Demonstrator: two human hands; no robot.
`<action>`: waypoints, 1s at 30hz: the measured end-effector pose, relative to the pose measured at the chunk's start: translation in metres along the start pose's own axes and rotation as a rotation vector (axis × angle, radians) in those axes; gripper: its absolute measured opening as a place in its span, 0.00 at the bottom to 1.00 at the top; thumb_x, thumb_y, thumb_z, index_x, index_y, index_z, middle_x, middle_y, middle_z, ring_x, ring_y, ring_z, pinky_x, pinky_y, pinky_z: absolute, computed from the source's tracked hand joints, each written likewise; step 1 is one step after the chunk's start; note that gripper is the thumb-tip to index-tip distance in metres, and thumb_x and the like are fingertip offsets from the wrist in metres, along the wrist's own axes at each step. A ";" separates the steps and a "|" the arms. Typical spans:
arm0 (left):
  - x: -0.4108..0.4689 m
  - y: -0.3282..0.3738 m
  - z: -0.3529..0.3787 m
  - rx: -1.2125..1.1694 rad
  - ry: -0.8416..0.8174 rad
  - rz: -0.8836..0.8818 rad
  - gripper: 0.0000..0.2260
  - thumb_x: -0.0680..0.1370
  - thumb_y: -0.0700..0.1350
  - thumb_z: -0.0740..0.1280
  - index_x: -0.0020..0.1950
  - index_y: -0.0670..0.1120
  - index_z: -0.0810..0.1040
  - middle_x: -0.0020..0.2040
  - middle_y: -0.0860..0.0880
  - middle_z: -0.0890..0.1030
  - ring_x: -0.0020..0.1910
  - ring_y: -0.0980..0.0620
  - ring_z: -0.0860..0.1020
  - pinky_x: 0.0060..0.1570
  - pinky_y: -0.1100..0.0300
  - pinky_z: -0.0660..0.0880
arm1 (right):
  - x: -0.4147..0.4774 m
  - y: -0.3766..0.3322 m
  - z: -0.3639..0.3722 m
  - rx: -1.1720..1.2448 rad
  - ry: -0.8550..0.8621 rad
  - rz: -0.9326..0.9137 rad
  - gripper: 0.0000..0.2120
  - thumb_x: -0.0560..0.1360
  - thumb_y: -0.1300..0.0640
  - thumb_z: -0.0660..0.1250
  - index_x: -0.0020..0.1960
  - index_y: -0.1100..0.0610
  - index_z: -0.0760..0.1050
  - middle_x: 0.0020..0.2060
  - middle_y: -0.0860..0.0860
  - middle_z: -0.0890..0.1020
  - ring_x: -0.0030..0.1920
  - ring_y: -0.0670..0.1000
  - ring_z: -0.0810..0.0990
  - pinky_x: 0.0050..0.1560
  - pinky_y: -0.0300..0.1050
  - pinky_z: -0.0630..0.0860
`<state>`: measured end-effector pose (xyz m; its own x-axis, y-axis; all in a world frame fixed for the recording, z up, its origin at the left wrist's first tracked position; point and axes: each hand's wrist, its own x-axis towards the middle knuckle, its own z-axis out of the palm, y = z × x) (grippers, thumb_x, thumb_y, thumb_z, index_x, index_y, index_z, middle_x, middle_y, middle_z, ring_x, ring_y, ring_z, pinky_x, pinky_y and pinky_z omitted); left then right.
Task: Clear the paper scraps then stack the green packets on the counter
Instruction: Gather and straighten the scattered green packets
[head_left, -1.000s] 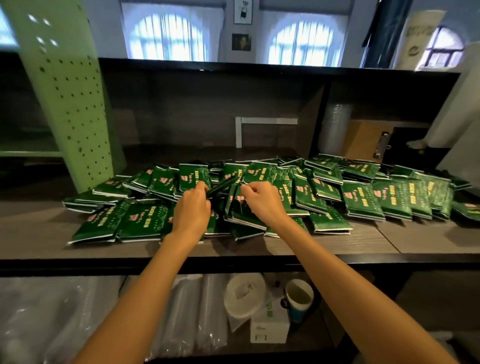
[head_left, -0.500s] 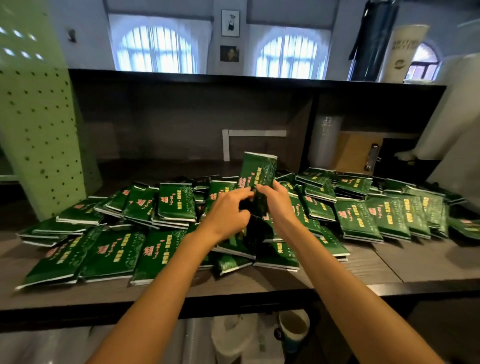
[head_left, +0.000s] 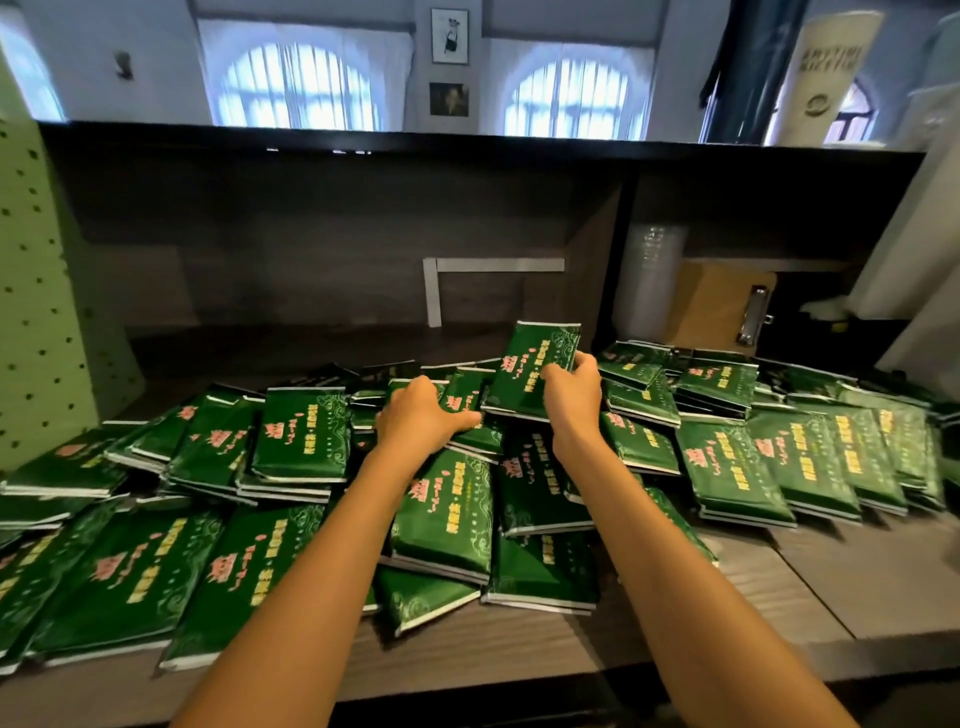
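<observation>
Several green packets (head_left: 304, 435) with pink and yellow print lie in a loose, overlapping heap across the wooden counter (head_left: 810, 597). My right hand (head_left: 571, 389) grips one green packet (head_left: 535, 364) by its right edge and holds it tilted above the middle of the heap. My left hand (head_left: 421, 415) reaches into the heap just left of it, fingers bent over the edge of a packet (head_left: 467, 402) lying there. No paper scraps show.
A pale green perforated panel (head_left: 47, 312) stands at the left end. Behind the heap are a white frame (head_left: 467, 275), a clear sleeve of stacked cups (head_left: 649, 280) and a brown clipboard (head_left: 727, 306). A dark shelf runs overhead.
Both hands held one raised packet together half a second ago. Now only my right hand holds it, shifted right, while my left hand has dropped onto the heap. The view moved closer.
</observation>
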<state>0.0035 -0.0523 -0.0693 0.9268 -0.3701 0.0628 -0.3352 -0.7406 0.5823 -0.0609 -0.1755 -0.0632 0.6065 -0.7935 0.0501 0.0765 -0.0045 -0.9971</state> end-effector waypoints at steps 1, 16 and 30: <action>0.001 -0.001 -0.001 -0.097 -0.013 -0.014 0.16 0.71 0.54 0.73 0.44 0.45 0.71 0.43 0.48 0.74 0.50 0.45 0.73 0.48 0.55 0.68 | 0.001 0.000 -0.001 0.007 -0.026 0.009 0.21 0.76 0.68 0.56 0.68 0.58 0.62 0.37 0.48 0.71 0.34 0.46 0.69 0.32 0.40 0.69; -0.005 0.002 -0.018 -1.046 0.073 -0.023 0.09 0.78 0.37 0.64 0.56 0.44 0.69 0.48 0.49 0.78 0.41 0.56 0.77 0.31 0.65 0.75 | -0.012 -0.004 0.003 -0.095 -0.229 -0.038 0.11 0.79 0.59 0.58 0.53 0.61 0.78 0.45 0.46 0.76 0.50 0.46 0.71 0.50 0.43 0.63; -0.001 -0.016 -0.019 -0.089 0.332 0.057 0.10 0.80 0.47 0.61 0.50 0.42 0.77 0.47 0.45 0.79 0.44 0.48 0.75 0.42 0.55 0.69 | -0.001 0.007 0.004 -0.086 -0.155 -0.065 0.11 0.77 0.59 0.64 0.57 0.64 0.73 0.54 0.59 0.80 0.48 0.53 0.77 0.44 0.42 0.73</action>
<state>0.0108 -0.0289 -0.0630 0.9163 -0.1964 0.3491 -0.3858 -0.6670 0.6374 -0.0583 -0.1724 -0.0701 0.7179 -0.6864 0.1162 0.0557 -0.1098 -0.9924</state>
